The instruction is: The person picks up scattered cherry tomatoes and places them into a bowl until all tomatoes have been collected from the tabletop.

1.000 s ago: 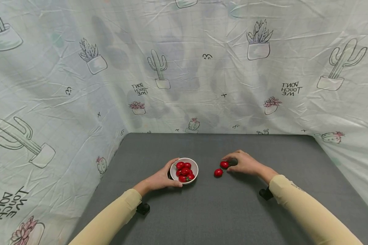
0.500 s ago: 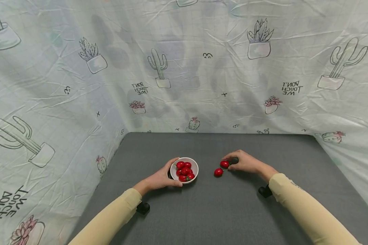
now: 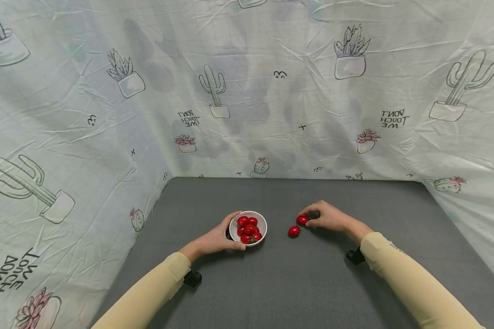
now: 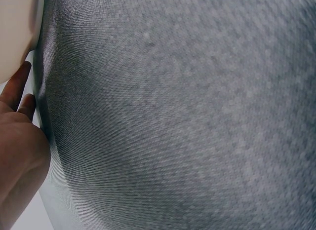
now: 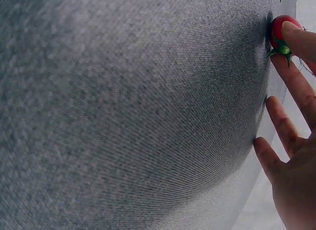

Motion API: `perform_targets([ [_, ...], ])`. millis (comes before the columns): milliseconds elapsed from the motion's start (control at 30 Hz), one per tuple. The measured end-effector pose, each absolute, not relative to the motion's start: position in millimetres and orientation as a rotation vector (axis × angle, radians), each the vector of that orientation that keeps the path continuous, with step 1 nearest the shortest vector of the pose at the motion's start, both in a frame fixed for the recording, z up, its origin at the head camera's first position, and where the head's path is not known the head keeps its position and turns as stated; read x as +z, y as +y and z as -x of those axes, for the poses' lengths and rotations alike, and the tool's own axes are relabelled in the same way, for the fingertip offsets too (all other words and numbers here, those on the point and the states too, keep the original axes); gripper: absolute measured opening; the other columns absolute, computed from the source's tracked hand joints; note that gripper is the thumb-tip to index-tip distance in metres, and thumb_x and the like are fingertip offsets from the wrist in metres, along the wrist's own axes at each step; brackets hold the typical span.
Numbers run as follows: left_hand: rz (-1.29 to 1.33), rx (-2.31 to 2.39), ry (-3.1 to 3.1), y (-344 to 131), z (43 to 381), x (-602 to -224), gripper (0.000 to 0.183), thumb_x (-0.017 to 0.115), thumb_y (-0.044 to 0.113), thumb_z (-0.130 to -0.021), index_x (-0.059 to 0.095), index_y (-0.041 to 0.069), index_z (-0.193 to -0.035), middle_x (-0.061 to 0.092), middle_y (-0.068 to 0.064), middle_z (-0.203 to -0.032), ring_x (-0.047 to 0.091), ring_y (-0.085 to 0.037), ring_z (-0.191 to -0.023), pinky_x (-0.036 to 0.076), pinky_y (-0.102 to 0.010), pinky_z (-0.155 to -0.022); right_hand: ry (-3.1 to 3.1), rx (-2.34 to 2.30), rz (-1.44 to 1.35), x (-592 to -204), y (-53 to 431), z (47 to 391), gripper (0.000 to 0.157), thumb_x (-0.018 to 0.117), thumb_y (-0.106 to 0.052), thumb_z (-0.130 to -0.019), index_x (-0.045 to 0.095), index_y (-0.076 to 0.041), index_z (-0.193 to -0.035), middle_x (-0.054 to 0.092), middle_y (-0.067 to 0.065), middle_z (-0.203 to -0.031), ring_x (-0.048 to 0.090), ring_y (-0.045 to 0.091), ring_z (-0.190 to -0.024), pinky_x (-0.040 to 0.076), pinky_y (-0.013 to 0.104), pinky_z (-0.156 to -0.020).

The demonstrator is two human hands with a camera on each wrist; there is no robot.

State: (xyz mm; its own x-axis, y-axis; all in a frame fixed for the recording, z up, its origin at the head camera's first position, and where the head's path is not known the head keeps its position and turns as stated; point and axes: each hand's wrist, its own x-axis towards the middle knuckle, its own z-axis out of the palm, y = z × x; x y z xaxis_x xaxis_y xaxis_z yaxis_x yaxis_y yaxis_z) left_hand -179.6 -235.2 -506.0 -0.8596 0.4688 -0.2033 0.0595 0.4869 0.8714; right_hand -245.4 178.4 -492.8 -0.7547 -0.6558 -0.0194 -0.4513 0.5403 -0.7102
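Note:
Just left of the table's middle stands a small white bowl (image 3: 263,222) with several red cherry tomatoes (image 3: 249,229) inside. My left hand (image 3: 215,240) holds it from the left, thumb on the near side and fingers round the far side. The left wrist view catches only part of the bowl (image 4: 14,35) above the hand (image 4: 22,151). My right hand (image 3: 328,216) pinches a cherry tomato (image 3: 302,220) at the tabletop; in the right wrist view the thumb lies on this tomato (image 5: 278,28), beside its green stem. A second tomato (image 3: 294,231) lies close by, nearer the person.
A dark grey cloth-like surface covers the table (image 3: 271,283). Behind it and to the left hangs a pale curtain (image 3: 247,91) printed with cacti. Black straps with small cameras sit at the left wrist (image 3: 192,279) and the right wrist (image 3: 356,256).
The right hand has stayed at the same tomato, its fingers shifting very slightly. The left hand and bowl stay in place. The whole view has drifted a little.

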Motion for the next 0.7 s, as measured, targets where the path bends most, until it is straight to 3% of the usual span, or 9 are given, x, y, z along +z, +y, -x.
perform_targets([
  [333,-0.450,1.346,2.308,-235,180,-505,0.105,0.089,0.043,-0.079,0.023,0.030,-0.160,0.028,-0.003,-0.162,0.028,-0.024,-0.148,0.028,-0.054,-0.116,2.513,-1.035,0.918,-490,178,247,0.031,0.075,-0.014,-0.095,0.073,-0.010,-0.125,0.070,0.003,-0.122,0.062,0.021,-0.106,0.050,0.040,-0.087],
  [700,-0.433,1.323,2.324,-235,181,-504,0.107,0.089,0.046,-0.078,0.024,0.030,-0.161,0.028,-0.004,-0.162,0.027,-0.025,-0.149,0.026,-0.055,-0.117,2.566,-1.064,0.844,-472,168,253,0.031,0.076,-0.020,-0.095,0.074,-0.019,-0.126,0.068,0.000,-0.124,0.055,0.027,-0.120,0.044,0.055,-0.099],
])
